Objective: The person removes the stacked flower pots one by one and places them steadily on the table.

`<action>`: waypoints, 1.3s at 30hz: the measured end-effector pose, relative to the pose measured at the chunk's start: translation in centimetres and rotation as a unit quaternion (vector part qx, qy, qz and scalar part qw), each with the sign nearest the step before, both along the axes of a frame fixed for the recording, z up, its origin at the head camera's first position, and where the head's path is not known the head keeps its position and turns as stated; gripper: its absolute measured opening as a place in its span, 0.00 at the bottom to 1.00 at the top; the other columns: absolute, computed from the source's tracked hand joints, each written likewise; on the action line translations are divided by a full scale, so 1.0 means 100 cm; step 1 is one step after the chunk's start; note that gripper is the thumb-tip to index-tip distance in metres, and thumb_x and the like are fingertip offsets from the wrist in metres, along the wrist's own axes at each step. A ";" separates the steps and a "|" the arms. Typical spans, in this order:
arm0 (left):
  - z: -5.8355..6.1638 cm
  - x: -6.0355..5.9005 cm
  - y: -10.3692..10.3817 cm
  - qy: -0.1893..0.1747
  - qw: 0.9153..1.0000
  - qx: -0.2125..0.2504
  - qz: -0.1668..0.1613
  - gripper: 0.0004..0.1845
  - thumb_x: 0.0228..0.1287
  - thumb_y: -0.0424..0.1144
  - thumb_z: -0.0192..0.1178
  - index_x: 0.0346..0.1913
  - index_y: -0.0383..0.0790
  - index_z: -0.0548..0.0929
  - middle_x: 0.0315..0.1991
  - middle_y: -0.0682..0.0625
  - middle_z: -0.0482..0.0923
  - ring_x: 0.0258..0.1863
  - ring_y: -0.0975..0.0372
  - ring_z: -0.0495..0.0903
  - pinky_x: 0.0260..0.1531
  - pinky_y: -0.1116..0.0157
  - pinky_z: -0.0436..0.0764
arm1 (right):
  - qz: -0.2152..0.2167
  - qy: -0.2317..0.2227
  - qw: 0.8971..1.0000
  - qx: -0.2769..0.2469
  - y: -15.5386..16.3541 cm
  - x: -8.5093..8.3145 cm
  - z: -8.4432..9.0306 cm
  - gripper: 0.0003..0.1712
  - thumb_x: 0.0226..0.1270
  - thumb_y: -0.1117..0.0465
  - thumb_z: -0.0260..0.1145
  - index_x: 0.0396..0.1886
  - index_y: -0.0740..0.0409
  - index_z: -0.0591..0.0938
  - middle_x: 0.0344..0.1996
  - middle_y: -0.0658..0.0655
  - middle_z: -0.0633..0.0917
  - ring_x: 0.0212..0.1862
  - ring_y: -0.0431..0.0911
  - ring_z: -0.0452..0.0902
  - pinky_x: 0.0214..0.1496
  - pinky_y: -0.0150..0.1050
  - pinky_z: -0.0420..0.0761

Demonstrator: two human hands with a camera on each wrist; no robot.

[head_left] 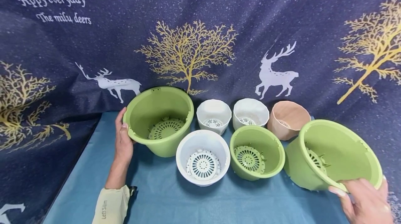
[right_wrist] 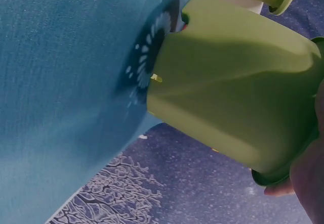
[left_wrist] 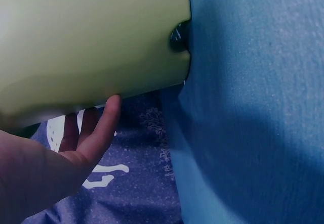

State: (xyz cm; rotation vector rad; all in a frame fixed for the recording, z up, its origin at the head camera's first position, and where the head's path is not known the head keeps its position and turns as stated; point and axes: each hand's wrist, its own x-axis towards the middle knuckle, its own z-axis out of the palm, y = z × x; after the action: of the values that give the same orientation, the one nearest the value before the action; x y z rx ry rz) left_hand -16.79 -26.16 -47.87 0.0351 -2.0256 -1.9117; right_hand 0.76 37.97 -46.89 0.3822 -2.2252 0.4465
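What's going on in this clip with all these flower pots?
A person is handling two large green pots at once on a blue-covered table. The left hand grips the rim of the large green pot on the left, which is tipped. The right hand holds the rim of the large green pot on the right, also tilted. Between them stand a white pot, a smaller green pot, two small white pots and a beige pot, all untouched.
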 end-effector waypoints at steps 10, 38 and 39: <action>0.000 0.000 0.001 0.001 1.000 0.013 -0.001 0.29 0.85 0.45 0.34 0.84 0.60 0.59 0.64 0.40 0.73 0.41 0.57 0.83 0.26 0.70 0.83 | -0.017 -0.053 0.998 -0.003 0.001 0.004 -0.005 0.44 0.74 0.23 0.50 0.28 0.59 0.82 0.24 0.63 0.80 0.38 0.37 0.65 0.70 0.76 0.53; 0.007 0.001 -0.001 0.008 0.999 -0.031 0.016 0.29 0.85 0.40 0.35 0.84 0.55 0.61 0.66 0.45 0.71 0.48 0.59 0.80 0.38 0.74 0.80 | -0.041 -0.073 0.994 0.067 -0.006 0.003 -0.002 0.41 0.80 0.28 0.49 0.33 0.61 0.84 0.28 0.62 0.84 0.35 0.61 0.72 0.63 0.73 0.56; 0.008 0.002 -0.002 0.009 0.998 -0.050 0.026 0.29 0.85 0.39 0.36 0.84 0.55 0.63 0.64 0.45 0.73 0.47 0.59 0.80 0.39 0.75 0.79 | -0.045 -0.073 0.994 0.064 -0.007 0.003 -0.002 0.42 0.80 0.28 0.49 0.35 0.62 0.84 0.29 0.62 0.85 0.36 0.61 0.72 0.65 0.72 0.56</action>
State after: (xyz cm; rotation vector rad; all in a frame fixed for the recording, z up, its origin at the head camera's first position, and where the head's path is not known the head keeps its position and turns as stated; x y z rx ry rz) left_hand -16.55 -26.32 -47.10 0.0459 -2.0846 -1.7709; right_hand 1.10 37.24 -47.05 0.3241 -2.4099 0.2919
